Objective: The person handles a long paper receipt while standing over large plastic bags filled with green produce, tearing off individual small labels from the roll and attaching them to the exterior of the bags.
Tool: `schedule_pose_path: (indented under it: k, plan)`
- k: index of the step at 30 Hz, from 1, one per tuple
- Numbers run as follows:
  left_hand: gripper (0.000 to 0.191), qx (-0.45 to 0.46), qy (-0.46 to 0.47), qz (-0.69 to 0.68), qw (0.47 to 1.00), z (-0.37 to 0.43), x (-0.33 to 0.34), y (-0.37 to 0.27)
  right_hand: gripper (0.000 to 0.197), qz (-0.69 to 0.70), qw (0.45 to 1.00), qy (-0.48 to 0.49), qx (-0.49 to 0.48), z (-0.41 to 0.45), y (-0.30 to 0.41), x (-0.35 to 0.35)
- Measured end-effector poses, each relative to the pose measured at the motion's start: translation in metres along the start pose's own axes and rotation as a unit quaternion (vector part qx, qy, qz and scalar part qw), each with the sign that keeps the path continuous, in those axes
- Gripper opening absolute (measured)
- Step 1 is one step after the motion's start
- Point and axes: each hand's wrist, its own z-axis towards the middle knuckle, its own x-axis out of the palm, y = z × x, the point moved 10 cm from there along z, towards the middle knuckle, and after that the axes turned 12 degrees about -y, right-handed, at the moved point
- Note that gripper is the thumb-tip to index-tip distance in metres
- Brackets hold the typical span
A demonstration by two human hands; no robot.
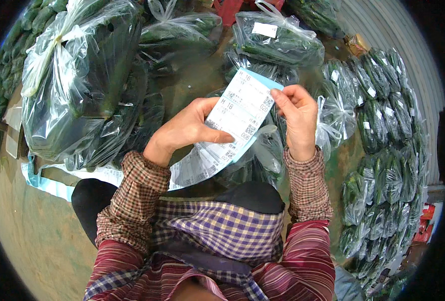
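My left hand (186, 128) holds a long strip of printed labels (234, 117) from its left side, thumb on top. At the strip's upper right corner, my right hand (297, 113) pinches the edge between thumb and fingers, where pale blue backing shows. The labels bear writing and square codes. Lower down, the strip fans over my lap and trails left to the floor, where its blue backing (53, 188) lies curled. Just beyond my hands is a clear plastic bag (269, 150) of long green vegetables, partly hidden by the strip.
A large knotted bag (83, 79) of green vegetables stands at left. Further tied bags (181, 37) lie ahead, one bag (279, 41) with a white label. Stacked labelled bags (386, 120) line the corrugated wall (388, 26) at right. Loose green produce (23, 41) is heaped far left.
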Motion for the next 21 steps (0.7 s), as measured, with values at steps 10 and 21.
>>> schedule_pose_path:
  k: [10,21]
  plan:
    - [0.05,0.1,0.053,0.197,0.974,0.009,0.02,0.017,0.011,-0.147,0.95,0.169,-0.217,-0.035,-0.002,0.037]
    - [0.049,-0.154,-0.043,0.075,0.984,0.012,-0.029,0.063,0.005,-0.365,0.801,-0.145,-0.452,0.076,-0.077,-0.059]
